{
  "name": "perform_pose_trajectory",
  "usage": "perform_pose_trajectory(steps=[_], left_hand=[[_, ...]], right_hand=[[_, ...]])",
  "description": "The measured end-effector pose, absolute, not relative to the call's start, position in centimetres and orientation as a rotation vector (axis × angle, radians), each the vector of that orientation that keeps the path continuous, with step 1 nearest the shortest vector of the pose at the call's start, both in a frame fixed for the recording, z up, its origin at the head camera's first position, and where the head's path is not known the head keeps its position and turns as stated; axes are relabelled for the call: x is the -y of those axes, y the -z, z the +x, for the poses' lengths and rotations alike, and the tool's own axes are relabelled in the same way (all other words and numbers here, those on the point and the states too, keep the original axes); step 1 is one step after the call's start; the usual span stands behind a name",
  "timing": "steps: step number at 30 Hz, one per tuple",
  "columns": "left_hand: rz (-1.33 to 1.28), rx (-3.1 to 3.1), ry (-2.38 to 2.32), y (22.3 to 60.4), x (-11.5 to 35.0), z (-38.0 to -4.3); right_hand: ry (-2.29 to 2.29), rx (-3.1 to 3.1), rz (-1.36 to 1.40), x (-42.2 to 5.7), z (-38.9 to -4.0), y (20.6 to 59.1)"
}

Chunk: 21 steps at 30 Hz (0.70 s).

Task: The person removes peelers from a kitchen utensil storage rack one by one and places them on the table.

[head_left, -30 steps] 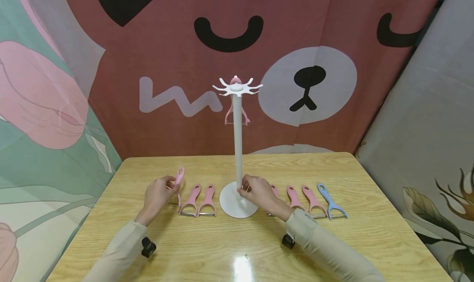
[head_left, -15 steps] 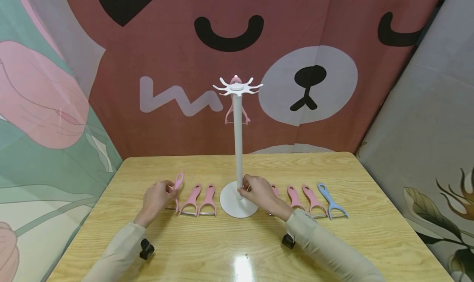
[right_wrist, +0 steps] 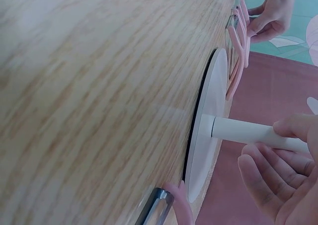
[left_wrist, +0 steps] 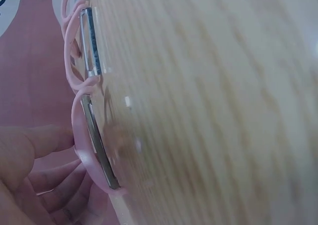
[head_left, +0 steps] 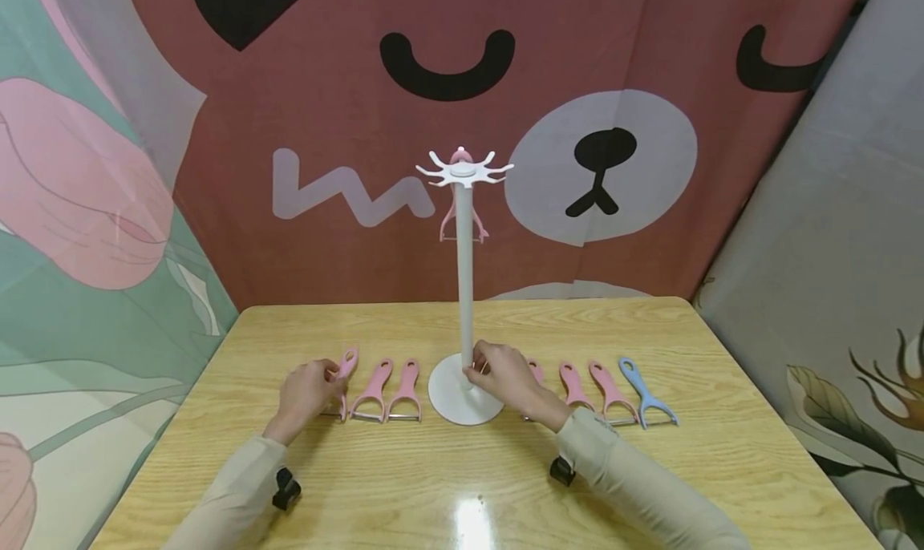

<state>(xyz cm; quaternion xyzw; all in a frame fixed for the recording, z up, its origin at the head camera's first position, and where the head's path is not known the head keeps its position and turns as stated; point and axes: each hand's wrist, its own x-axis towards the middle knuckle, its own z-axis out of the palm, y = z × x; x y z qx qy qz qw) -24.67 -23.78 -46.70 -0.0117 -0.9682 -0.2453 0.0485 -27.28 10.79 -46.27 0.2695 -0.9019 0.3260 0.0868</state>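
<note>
My left hand pinches a pink peeler at the left end of the row. In the left wrist view that peeler's metal blade is down at the tabletop, and the thumb and fingers are at its pink body. A white stand rises in the middle, with several curved hooks on top. My right hand holds its pole low, just above the round base. One pink peeler hangs from a rear hook, partly hidden behind the pole.
Two pink peelers lie between the left hand and the base. Right of it lie several more pink peelers, partly hidden by the right arm, and a blue peeler. A patterned curtain stands behind the wooden table.
The left hand has lowered the pink peeler to the table beside the other two, moving slightly down and left. The right hand stays on the stand's pole.
</note>
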Motion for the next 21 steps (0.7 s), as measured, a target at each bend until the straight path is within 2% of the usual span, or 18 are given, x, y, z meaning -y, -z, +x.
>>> perform_pose_trajectory(steps=[21], left_hand=[[-0.011, 2.969, 0.748, 47.26, 23.77, -24.92]], right_hand=[[-0.925, 2.720, 0.758, -10.87, -27.27, 45.98]])
